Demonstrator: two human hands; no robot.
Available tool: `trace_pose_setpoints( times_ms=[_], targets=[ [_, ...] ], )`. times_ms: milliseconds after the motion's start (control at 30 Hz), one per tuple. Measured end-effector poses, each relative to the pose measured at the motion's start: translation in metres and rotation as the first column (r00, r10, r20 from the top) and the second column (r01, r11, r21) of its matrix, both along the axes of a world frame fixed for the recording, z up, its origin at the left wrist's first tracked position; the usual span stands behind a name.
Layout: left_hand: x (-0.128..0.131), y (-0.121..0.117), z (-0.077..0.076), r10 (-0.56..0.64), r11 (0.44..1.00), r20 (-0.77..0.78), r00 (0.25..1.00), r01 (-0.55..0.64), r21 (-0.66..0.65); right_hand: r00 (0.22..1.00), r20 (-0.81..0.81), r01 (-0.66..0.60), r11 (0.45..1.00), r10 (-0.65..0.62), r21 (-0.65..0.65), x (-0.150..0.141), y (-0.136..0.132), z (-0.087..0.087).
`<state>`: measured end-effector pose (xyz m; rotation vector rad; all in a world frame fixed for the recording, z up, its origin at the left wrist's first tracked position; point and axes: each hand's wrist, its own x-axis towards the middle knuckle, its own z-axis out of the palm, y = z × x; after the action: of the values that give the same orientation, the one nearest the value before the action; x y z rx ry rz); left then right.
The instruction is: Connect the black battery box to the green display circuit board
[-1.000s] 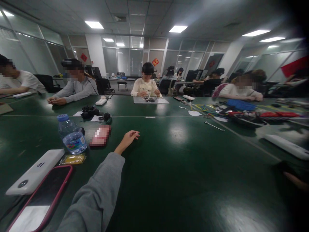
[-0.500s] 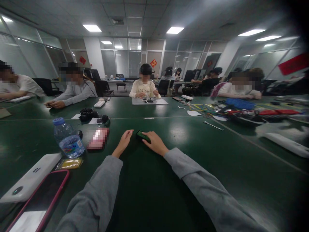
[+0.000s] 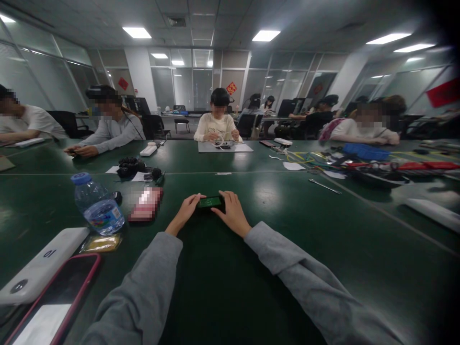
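Observation:
A small black rectangular object with a shiny green face (image 3: 210,202) lies lengthwise between my two hands over the green table (image 3: 230,278). At its left end, the thumb and fingers of my left hand (image 3: 188,209) are closed on the edge. My right hand (image 3: 233,211) grips the opposite end, with the thumb at the near edge and the fingers at the far one. What exactly the object is, I cannot make out; its underside is hidden.
To the left are a water bottle (image 3: 98,208), a pink blurred object (image 3: 146,203), a yellow packet (image 3: 102,243), a white device (image 3: 45,263) and a phone (image 3: 53,302). A metal tool (image 3: 325,187) and tangled cables (image 3: 316,160) lie right. A person (image 3: 217,122) works opposite.
The small black-and-green object has turned from slanted to crosswise. My left hand, apart from it before, now holds its left end. My right hand has shifted to its right end.

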<state>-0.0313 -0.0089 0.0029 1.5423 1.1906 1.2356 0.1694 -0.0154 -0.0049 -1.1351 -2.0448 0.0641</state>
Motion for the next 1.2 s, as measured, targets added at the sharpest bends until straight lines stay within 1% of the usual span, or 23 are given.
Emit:
trace_pose_setpoints(
  times_ms=[67,100,167,200,267,333,400,467,600,667,733,833,933,1033,1133,1200],
  targets=[
    [0.0,0.001,-0.001,0.017,1.0,-0.001,1.0,-0.017,-0.001,0.988,-0.08,0.129,0.992,-0.13,-0.012,0.005,0.01,-0.008],
    [-0.001,0.001,-0.002,0.013,1.0,0.004,1.0,-0.013,-0.003,0.976,-0.119,0.177,0.983,-0.18,-0.04,0.008,0.015,-0.012],
    [-0.001,0.003,-0.004,0.001,1.0,0.01,1.0,-0.001,-0.012,0.949,-0.194,0.224,0.966,-0.247,-0.132,0.012,0.023,-0.019],
    [-0.002,0.003,-0.005,-0.006,1.0,0.01,1.0,0.006,-0.016,0.939,-0.233,0.214,0.96,-0.253,-0.182,0.013,0.025,-0.02],
    [-0.002,0.004,-0.006,-0.027,0.999,0.004,1.0,0.027,-0.024,0.93,-0.307,0.123,0.958,-0.203,-0.259,0.014,0.026,-0.019],
    [-0.002,0.003,-0.006,-0.046,0.999,-0.022,0.999,0.046,-0.03,0.934,-0.347,-0.02,0.955,-0.089,-0.297,0.011,0.021,-0.014],
    [-0.002,0.002,-0.004,-0.059,0.998,-0.085,0.995,0.057,-0.023,0.939,-0.344,-0.143,0.937,0.026,-0.318,0.008,0.013,-0.009],
    [-0.001,-0.001,-0.001,-0.064,0.998,-0.149,0.987,0.062,-0.015,0.946,-0.311,-0.198,0.924,0.093,-0.328,0.005,0.007,-0.005],
    [0.001,-0.003,0.002,-0.111,0.994,-0.199,0.974,0.11,-0.018,0.971,-0.193,-0.196,0.939,0.145,-0.284,0.002,0.005,-0.008],
    [0.001,-0.001,0.001,-0.111,0.993,-0.205,0.972,0.116,0.009,0.974,-0.167,-0.194,0.946,0.154,-0.26,0.002,0.007,-0.012],
    [0.002,0.002,-0.002,-0.069,0.995,-0.182,0.981,0.082,0.06,0.972,-0.17,-0.202,0.946,0.162,-0.253,0.003,0.009,-0.014],
    [0.003,0.004,-0.007,0.028,0.992,-0.146,0.989,-0.01,0.123,0.969,-0.174,-0.214,0.946,0.175,-0.243,0.004,0.01,-0.015],
    [0.004,0.002,-0.009,0.062,0.987,-0.221,0.973,-0.026,0.16,0.973,-0.139,-0.213,0.954,0.186,-0.211,0.004,0.009,-0.012],
    [0.005,-0.001,-0.009,0.082,0.985,-0.291,0.953,-0.033,0.168,0.975,-0.058,-0.218,0.966,0.212,-0.139,0.003,0.006,-0.009],
    [0.005,-0.001,-0.01,0.099,0.988,-0.284,0.954,-0.06,0.143,0.972,0.029,-0.23,0.971,0.232,-0.067,0.001,0.003,-0.007],
    [0.005,0.001,-0.012,0.097,0.99,-0.267,0.959,-0.065,0.129,0.973,0.06,-0.222,0.974,0.224,-0.043,0.001,0.002,-0.006]
  ],
)
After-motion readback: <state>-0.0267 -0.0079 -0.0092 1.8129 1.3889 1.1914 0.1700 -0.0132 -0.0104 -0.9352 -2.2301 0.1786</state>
